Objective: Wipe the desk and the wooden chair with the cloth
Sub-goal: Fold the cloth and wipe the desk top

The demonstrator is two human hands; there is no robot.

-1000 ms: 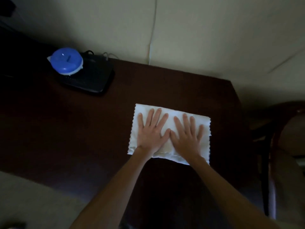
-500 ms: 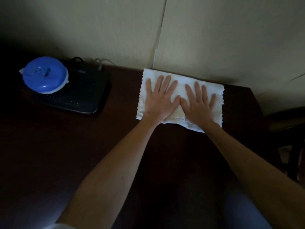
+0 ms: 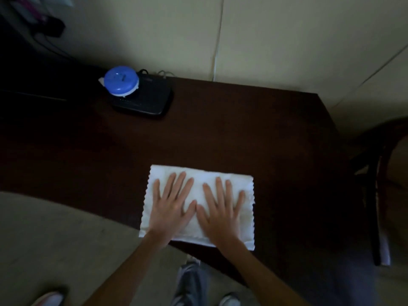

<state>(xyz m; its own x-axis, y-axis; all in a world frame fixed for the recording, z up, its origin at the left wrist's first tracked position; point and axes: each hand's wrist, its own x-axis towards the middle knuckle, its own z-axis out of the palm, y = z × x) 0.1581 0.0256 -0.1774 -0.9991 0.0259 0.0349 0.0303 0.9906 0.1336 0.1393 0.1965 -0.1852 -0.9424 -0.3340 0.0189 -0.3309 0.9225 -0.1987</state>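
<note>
left hand [image 3: 171, 209], right hand [image 3: 220, 214] flat, pressing cloth [image 3: 246, 229] on desk [image 3: 242, 129] | blue container [image 3: 121, 80] lidded

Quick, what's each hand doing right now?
Left hand: open, fingers spread flat, pressing the white cloth on the desk.
Right hand: open, flat on the same cloth.

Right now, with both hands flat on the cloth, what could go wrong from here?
One: the cloth lies at the near edge of the desk, its near left corner about at the rim. The left hand and right hand only press flat, so a pull toward you could slide it off. Two: a sweep toward the far left could knock the blue container perched on the black device or snag its cables.
</note>
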